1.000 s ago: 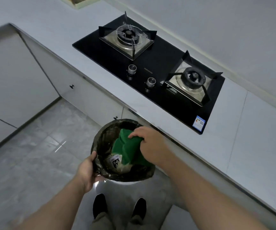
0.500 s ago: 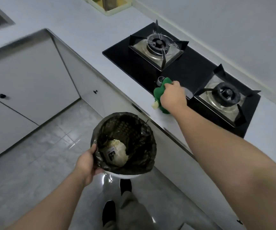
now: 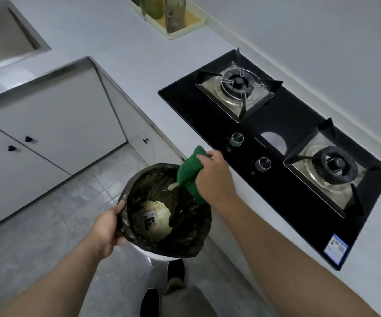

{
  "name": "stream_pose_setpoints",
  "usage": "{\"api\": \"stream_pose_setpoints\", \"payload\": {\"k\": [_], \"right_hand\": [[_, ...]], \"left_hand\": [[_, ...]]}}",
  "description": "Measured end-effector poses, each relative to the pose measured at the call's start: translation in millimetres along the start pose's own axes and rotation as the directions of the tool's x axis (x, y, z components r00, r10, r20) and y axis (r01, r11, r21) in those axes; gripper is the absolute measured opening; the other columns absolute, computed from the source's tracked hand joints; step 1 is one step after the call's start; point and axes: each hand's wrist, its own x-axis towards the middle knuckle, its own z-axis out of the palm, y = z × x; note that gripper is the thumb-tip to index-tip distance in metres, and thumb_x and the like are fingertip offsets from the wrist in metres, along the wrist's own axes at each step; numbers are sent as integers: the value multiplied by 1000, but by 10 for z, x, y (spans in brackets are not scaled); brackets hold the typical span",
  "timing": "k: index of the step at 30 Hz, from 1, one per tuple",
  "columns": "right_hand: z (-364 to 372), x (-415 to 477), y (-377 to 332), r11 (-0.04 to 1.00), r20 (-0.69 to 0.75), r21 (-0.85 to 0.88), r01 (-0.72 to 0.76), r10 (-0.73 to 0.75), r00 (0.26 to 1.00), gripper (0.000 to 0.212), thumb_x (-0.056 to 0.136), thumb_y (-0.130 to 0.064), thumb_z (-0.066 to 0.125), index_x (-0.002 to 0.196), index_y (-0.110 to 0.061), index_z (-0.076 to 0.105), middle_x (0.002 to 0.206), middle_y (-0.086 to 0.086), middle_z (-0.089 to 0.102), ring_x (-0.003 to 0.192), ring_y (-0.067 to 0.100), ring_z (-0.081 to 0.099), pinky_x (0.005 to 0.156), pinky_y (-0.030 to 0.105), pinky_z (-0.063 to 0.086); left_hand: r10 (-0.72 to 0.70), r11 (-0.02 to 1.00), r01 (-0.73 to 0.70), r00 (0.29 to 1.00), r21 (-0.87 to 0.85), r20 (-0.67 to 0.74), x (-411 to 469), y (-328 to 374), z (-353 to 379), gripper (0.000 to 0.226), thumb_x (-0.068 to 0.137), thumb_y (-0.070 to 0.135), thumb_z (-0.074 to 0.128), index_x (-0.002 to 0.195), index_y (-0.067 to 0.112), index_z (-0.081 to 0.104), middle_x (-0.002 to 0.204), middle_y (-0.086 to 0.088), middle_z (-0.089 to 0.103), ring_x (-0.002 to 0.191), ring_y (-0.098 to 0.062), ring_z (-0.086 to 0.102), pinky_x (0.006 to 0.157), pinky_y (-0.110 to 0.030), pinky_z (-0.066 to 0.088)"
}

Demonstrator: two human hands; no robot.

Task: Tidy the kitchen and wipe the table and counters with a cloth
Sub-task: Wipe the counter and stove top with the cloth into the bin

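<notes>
- Green cloth [image 3: 189, 170]: bunched in the right grip [image 3: 215, 177], whose fingers curl round its upper part. The lower end hangs over the bin [image 3: 198, 245], with a pale scrap [image 3: 173, 186] at its edge.
- Right grip: knuckles up, beside the tabletop [image 3: 125, 72] edge, near the hob [image 3: 242, 175].
- Left grip [image 3: 109, 227]: clasps the bin's black-lined rim, thumb on top.

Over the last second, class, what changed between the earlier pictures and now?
The right hand, gripping the cloth, swung from the bin up to the hob edge, then back over the bin, bringing a pale scrap. The left hand stayed holding the bin's rim.
</notes>
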Motion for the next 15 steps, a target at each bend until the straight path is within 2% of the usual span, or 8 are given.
{"api": "stream_pose_setpoints", "payload": {"k": [2, 3, 5, 6, 8, 11, 13, 15], "right_hand": [[-180, 477, 123, 994, -90, -3, -105, 104, 990, 38, 92, -8, 40, 125, -13, 58, 137, 3, 42, 115, 29, 47, 96, 44, 47], [-213, 650, 182, 988, -88, -58, -141, 136, 987, 37, 93, -10, 41, 126, -13, 58, 139, 4, 41, 113, 31, 48, 94, 42, 47], [-114, 780, 246, 970, 25, -195, -148, 155, 988, 39, 93, -11, 44, 130, -14, 55, 143, 5, 36, 109, 31, 48, 91, 39, 46], [-21, 755, 233, 967, 95, -229, -108, 133, 987, 39, 93, -11, 46, 131, -15, 54, 143, 5, 35, 107, 29, 46, 89, 38, 46], [159, 604, 135, 961, 239, -262, 85, -20, 971, 35, 92, -15, 54, 126, -15, 59, 139, 4, 38, 107, 29, 45, 93, 41, 47], [283, 274, -105, 922, 495, -172, 347, -224, 839, 37, 90, -12, 53, 122, -17, 69, 132, 3, 44, 113, 30, 48, 98, 42, 45], [298, 124, -198, 925, 498, -93, 369, -277, 822, 43, 88, -6, 46, 123, -15, 69, 130, 3, 46, 113, 30, 48, 96, 40, 45], [272, 135, -254, 932, 393, -80, 352, -295, 871, 42, 90, -7, 43, 124, -13, 68, 132, 4, 45, 113, 29, 46, 93, 42, 47]], "left_hand": [[3, 1000, -3, 1000, -17, -15, -12, 12, 4, 43, 98, 48, 48, 115, 15, 70, 104, -12, 76, 96, -34, 72, 84, -57, 57], [3, 1000, -3, 1000, -19, -21, -19, 13, 15, 43, 98, 47, 49, 115, 15, 70, 103, -11, 76, 94, -32, 72, 80, -54, 59], [-6, 1000, 5, 1000, -23, -29, -18, 9, 18, 42, 97, 48, 50, 114, 15, 71, 102, -9, 76, 93, -29, 73, 73, -47, 61], [-10, 1000, 9, 999, -29, -34, -11, 4, 16, 43, 97, 48, 50, 114, 15, 71, 102, -9, 76, 94, -29, 73, 73, -47, 61], [-22, 999, 21, 999, -39, -42, 3, -1, 4, 45, 96, 49, 50, 116, 14, 70, 103, -9, 76, 96, -30, 72, 76, -49, 61], [-32, 997, 29, 998, -68, -46, 4, 6, 2, 43, 98, 48, 49, 115, 14, 70, 102, -9, 76, 89, -27, 72, 61, -40, 60], [-41, 997, 37, 998, -72, -50, 2, 18, -4, 41, 99, 48, 48, 112, 15, 70, 98, -8, 76, 80, -24, 72, 52, -34, 57], [-41, 997, 37, 998, -69, -57, 36, 25, -22, 42, 98, 50, 48, 111, 17, 70, 94, -6, 77, 75, -21, 71, 50, -31, 55]]}}
